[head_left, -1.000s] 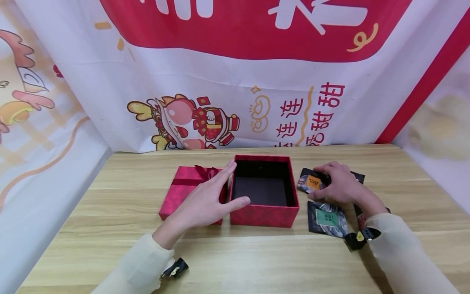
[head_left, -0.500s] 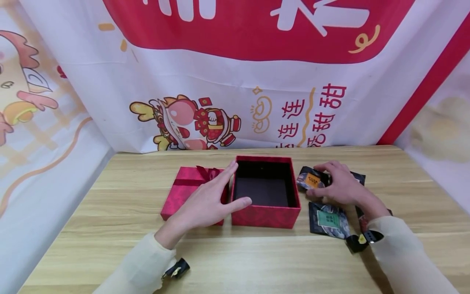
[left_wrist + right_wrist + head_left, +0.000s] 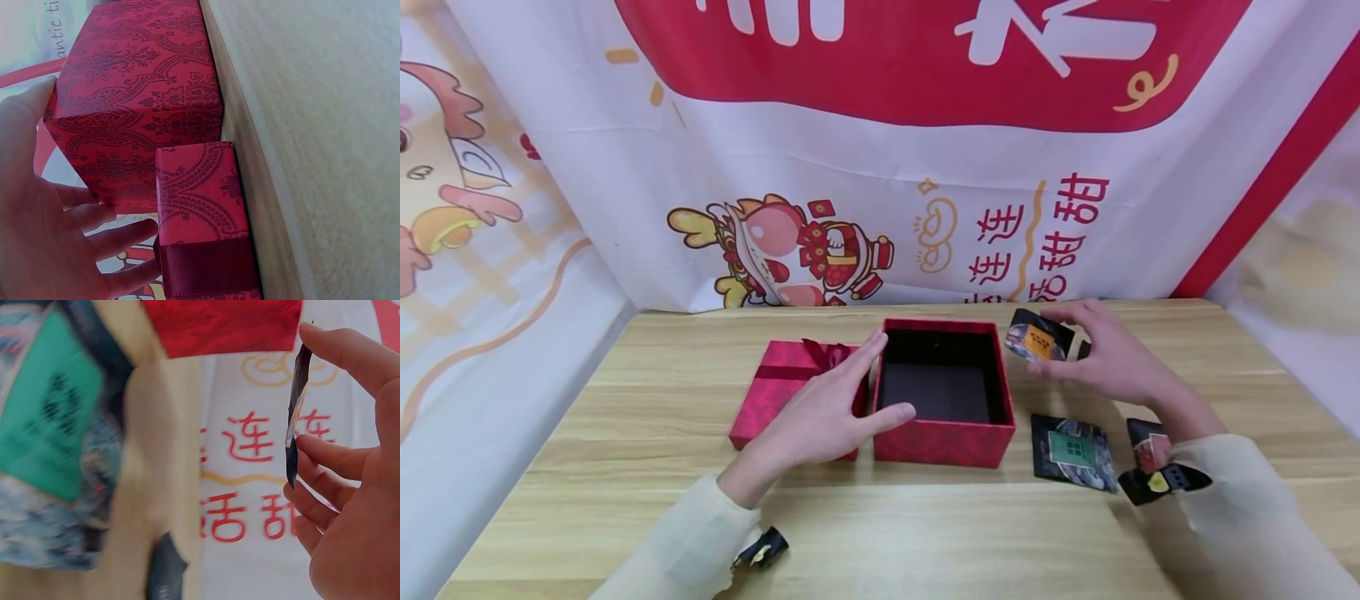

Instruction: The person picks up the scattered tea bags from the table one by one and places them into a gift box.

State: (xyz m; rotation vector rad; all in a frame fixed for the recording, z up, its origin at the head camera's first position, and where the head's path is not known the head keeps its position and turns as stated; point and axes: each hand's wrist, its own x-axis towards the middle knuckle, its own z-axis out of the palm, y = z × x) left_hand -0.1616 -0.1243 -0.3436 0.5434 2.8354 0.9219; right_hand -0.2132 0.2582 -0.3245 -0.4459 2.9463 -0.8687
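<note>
My right hand [image 3: 1116,358] pinches a black sachet with an orange label [image 3: 1039,342] by its edges, held above the table just right of the open red box [image 3: 940,442]. In the right wrist view the sachet [image 3: 299,394] appears edge-on between thumb and fingertips. My left hand [image 3: 827,412] lies with straight fingers over the left side of the box. Its thumb touches the box's near edge, and its fingers reach along the left wall beside the red lid [image 3: 767,400]. The box's black inside holds nothing visible.
A green-label sachet [image 3: 1075,450] lies right of the box on the wooden table [image 3: 880,533]. Another sachet with a reddish label [image 3: 1146,442] is partly covered by the right wrist strap. A printed cloth [image 3: 820,158] hangs behind the table.
My right hand has lifted the orange-label sachet off the table, moving it slightly up and tilting it. The left hand has stayed at the box.
</note>
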